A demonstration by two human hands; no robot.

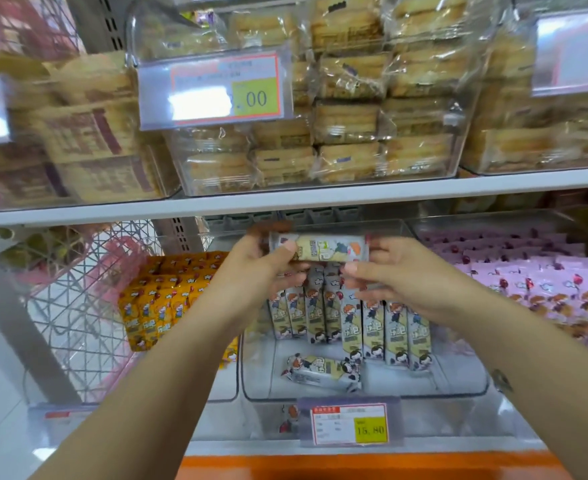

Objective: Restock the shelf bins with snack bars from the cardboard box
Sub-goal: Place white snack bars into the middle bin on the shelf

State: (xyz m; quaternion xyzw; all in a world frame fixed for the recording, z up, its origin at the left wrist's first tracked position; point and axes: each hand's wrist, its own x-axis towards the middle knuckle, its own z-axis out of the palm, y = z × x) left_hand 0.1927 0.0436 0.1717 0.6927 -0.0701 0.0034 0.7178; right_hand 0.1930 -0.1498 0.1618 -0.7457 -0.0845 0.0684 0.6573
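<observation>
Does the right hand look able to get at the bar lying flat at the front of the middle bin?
Probably, once freed: the flat bar lies uncovered in the open-topped middle bin, just below. For now the right hand and left hand both hold a second bar above it.

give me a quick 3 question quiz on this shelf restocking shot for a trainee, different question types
1. True or false: the left hand and the right hand both hold one snack bar above the middle bin.
2. Which colour are the packs in the bin to its left? A pink, B yellow, C green.
3. Fill in: in front of the row of bars standing in the middle bin, one loose bar lies ____.
Key: 1 true; 2 B; 3 flat.
</observation>
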